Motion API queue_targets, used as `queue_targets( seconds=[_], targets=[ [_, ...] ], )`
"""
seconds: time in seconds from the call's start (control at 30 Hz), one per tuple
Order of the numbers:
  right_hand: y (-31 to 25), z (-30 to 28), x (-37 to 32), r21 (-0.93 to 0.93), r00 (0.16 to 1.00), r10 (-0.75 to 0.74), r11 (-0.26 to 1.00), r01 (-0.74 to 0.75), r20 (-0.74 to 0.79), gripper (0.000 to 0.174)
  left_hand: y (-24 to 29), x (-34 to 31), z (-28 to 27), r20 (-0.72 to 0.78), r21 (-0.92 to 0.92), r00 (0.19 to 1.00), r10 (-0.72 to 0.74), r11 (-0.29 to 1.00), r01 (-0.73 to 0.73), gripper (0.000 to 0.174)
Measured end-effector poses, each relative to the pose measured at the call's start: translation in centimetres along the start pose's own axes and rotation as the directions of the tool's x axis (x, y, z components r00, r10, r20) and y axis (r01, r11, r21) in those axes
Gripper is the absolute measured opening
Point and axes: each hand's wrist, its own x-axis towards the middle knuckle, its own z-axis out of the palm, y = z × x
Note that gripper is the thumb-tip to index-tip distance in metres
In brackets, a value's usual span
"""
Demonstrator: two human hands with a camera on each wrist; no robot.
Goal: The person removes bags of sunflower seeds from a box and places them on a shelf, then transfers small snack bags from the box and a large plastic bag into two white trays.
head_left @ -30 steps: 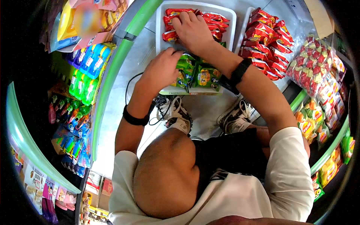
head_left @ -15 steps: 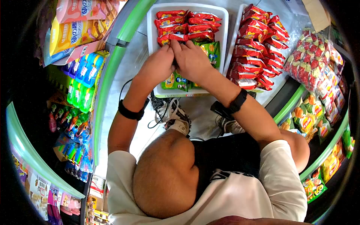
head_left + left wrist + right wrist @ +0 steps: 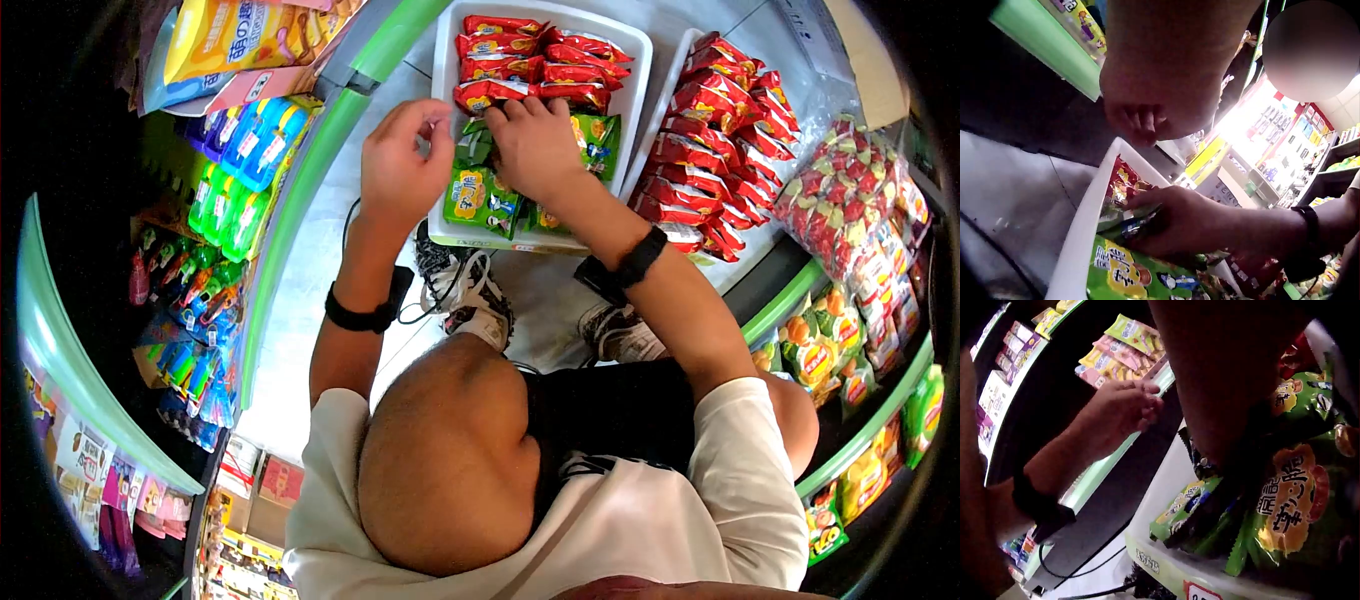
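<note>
A white bin (image 3: 643, 75) holds red packets (image 3: 497, 68) at its far end and green packets (image 3: 480, 200) nearer the person. The right hand (image 3: 537, 150) reaches in over the middle; the left wrist view shows its thumb and fingers (image 3: 1175, 219) gripping a green packet (image 3: 1138, 222). Above the bin's left side the left hand (image 3: 405, 160) is raised, holding nothing, its fingers loosely bent. The right wrist view also shows that left hand (image 3: 1116, 415) apart from the packets. The right hand (image 3: 1229, 381) is dark there, its fingertips hidden.
A second bin of red packets (image 3: 700, 140) stands to the right, beside a clear bag of red-and-cream wrapped pieces (image 3: 835, 190). Green-edged shelves (image 3: 300, 190) with bottles curve along the left. The person's shoes (image 3: 465, 285) are just below the bin.
The right hand has come from the red packets to the green ones. The left hand met it there half a second ago and has since lifted away to the left. The head view has shifted slightly.
</note>
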Motion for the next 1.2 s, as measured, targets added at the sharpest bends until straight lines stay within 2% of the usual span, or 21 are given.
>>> queue_targets(
  seconds=[0.07, 0.1, 0.13, 0.2, 0.23, 0.27, 0.33, 0.37, 0.47, 0.53, 0.6, 0.63, 0.7, 0.73, 0.8, 0.83, 0.9, 0.93, 1.0, 1.13, 1.2],
  targets=[
    [0.7, 0.1, 0.0, 0.047, 1.000, -0.017, 0.999, 0.017, -0.010, 0.052, 0.0, -1.4, -0.3, 0.047, 0.087, 0.994, 0.100, 0.991, -0.103, 0.017],
    [0.9, 0.2, 0.0, 0.053, 0.999, -0.012, 0.998, 0.015, -0.043, 0.051, -0.1, -2.0, -0.4, 0.131, 0.117, 0.984, 0.123, 0.984, -0.138, 0.017],
    [1.0, 0.4, 0.0, 0.062, 0.997, -0.004, 0.998, 0.009, -0.075, 0.049, 0.1, -2.6, -0.4, 0.129, 0.122, 0.985, 0.115, 0.984, -0.131, 0.017],
    [1.2, 1.2, 0.5, 0.015, 0.992, -0.010, 1.000, 0.012, -0.123, 0.047, 0.8, -3.4, 0.2, 0.490, 0.258, 0.865, 0.108, 0.930, -0.262, 0.018],
    [1.2, 1.0, 0.8, 0.005, 0.992, -0.025, 1.000, 0.025, -0.121, 0.036, 1.1, -3.4, 0.6, 0.652, 0.258, 0.755, 0.069, 0.916, -0.307, 0.026],
    [1.3, 0.9, 1.1, -0.005, 0.992, -0.036, 0.999, 0.036, -0.118, 0.026, 0.8, -3.6, 1.3, 0.658, 0.254, 0.749, 0.072, 0.916, -0.311, 0.026],
    [2.0, 0.7, 1.6, 0.023, 0.998, -0.015, 1.000, 0.017, -0.067, 0.028, -0.3, -3.8, 3.0, 0.626, 0.328, 0.751, 0.209, 0.804, -0.496, 0.035],
    [2.4, 0.7, 1.9, 0.043, 0.998, -0.035, 0.998, 0.037, -0.050, 0.028, -0.8, -3.4, 3.5, 0.693, 0.359, 0.700, 0.172, 0.760, -0.542, 0.044],
    [3.2, 0.3, 2.2, 0.067, 0.997, -0.064, 0.996, 0.066, -0.030, 0.033, -1.9, -2.2, 4.8, 0.741, 0.362, 0.660, 0.127, 0.752, -0.551, 0.037],
    [3.6, -0.1, 2.2, 0.083, 0.990, -0.141, 0.987, 0.138, 0.030, 0.037, -1.8, -1.7, 5.5, 0.759, 0.368, 0.645, 0.088, 0.760, -0.536, 0.036],
    [4.0, -0.7, 2.2, 0.134, 0.985, -0.161, 0.979, 0.152, 0.055, 0.041, -1.3, -1.0, 5.7, 0.808, 0.407, 0.587, -0.048, 0.766, -0.497, 0.037],
    [4.1, -0.7, 2.5, 0.159, 0.985, -0.150, 0.978, 0.134, 0.088, 0.041, -1.2, -0.9, 5.7, 0.811, 0.404, 0.583, -0.045, 0.764, -0.503, 0.037],
    [4.3, -0.9, 2.6, 0.183, 0.983, -0.134, 0.977, 0.111, 0.121, 0.041, -0.8, -1.4, 5.3, 0.743, 0.415, 0.667, 0.054, 0.745, -0.522, 0.041],
    [4.4, -1.1, 2.5, 0.207, 0.984, -0.137, 0.972, 0.111, 0.113, 0.041, -0.2, -1.4, 5.0, 0.746, 0.413, 0.664, 0.054, 0.745, -0.524, 0.041],
    [4.6, -0.7, 2.4, 0.236, 0.985, -0.135, 0.966, 0.108, 0.104, 0.041, 1.2, -1.4, 4.1, 0.745, 0.454, 0.661, -0.084, 0.790, -0.412, 0.063],
    [4.6, -0.5, 2.4, 0.235, 0.988, -0.149, 0.963, 0.134, 0.050, 0.044, 1.3, -1.8, 3.6, 0.749, 0.454, 0.657, -0.085, 0.788, -0.415, 0.063],
    [4.7, -0.1, 2.3, 0.234, 0.987, -0.161, 0.959, 0.158, -0.007, 0.046, 1.2, -2.3, 2.4, 0.716, 0.295, 0.691, 0.102, 0.853, -0.431, 0.069],
    [4.7, -0.2, 2.4, 0.228, 0.986, -0.165, 0.961, 0.156, 0.024, 0.047, 0.6, -2.3, 2.3, 0.717, 0.296, 0.690, 0.103, 0.851, -0.434, 0.069],
    [4.6, -0.4, 2.5, 0.223, 0.985, -0.166, 0.963, 0.151, 0.052, 0.048, -0.8, -2.4, 2.8, 0.722, 0.343, 0.691, 0.036, 0.849, -0.403, 0.044],
    [4.7, -0.8, 2.4, 0.220, 0.976, -0.191, 0.961, 0.165, 0.105, 0.046, -0.2, -1.7, 3.7, 0.739, 0.353, 0.669, 0.075, 0.803, -0.480, 0.045],
    [4.9, -1.3, 2.4, 0.218, 0.966, -0.213, 0.959, 0.179, 0.146, 0.044, 1.0, -2.5, 4.2, 0.735, 0.455, 0.678, 0.011, 0.733, -0.505, 0.047]
  ],
)
